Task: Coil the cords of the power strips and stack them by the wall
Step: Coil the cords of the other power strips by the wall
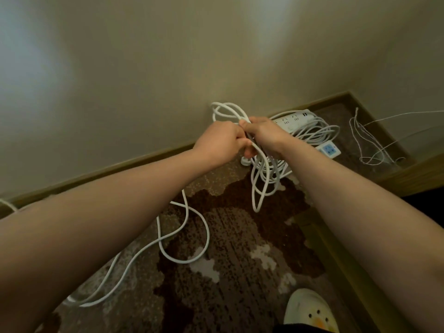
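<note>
At the far left, a short arc of white cable [7, 205] shows at the frame edge beside the baseboard [96, 173]; we cannot tell what it belongs to. Moving right, the uncoiled tail of the cord [185, 239] lies slack on the patterned carpet [235, 272], running from the near left up toward our hands in one loose loop. We judge this slack is the length not yet wound.

Our left hand [219, 144] is raised in front of the wall [144, 68], fingers curled around the cord where it feeds into the bundle. Touching it on the right, our right hand [263, 135] has its fingers closed around the gathered coil [260, 179], with loops standing up above the fists and longer loops hanging below. This arrangement appears to let one hand clamp the finished turns while the other guides each new turn in.

Behind and to the right of the hands, a white power strip [295, 120] rests on a pile of white cord [319, 132] against the baseboard, near the wall. A small blue-faced socket block [329, 150] lies just beside that pile. Farther right, a thin white wire [370, 145] sits in the corner, well apart from the stack.

At the near right, a pale clog [310, 311] stands on the carpet.
</note>
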`<state>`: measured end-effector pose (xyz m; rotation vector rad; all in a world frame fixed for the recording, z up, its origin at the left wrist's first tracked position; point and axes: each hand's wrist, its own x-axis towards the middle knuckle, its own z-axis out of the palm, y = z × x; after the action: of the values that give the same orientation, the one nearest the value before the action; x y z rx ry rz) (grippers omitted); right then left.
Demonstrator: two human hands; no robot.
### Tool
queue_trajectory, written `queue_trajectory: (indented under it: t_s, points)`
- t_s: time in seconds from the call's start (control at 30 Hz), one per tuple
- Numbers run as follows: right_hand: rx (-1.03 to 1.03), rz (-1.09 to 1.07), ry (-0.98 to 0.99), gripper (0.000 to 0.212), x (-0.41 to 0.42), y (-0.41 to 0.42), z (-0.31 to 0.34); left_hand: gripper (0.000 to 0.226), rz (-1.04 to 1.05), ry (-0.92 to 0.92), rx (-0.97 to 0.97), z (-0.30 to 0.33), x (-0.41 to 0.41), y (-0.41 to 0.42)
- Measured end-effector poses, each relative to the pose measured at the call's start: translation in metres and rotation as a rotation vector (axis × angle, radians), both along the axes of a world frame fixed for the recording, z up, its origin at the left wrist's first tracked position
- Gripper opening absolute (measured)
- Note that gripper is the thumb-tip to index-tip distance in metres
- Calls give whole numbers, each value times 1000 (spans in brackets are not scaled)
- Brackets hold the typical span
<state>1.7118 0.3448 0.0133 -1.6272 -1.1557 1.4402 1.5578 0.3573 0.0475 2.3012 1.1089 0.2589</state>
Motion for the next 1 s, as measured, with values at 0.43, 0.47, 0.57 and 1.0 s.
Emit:
queue_trajectory:
  t_s: [0.43,0.47,0.57,1.0]
  points:
    - [-45,-140,-10,27,14,-1,4,27,158,-104,-135,3,-15,20]
    - [-24,-162,-44,27,15,-2,5,25,138,-102,-145,4,-22,23]
    - [65,-107,-207,26,8,-5,4,28,169,-46,-54,9,-41,33]
    - [230,181,-801,47,8,-8,6,27,137,7,-63,2,-70,49]
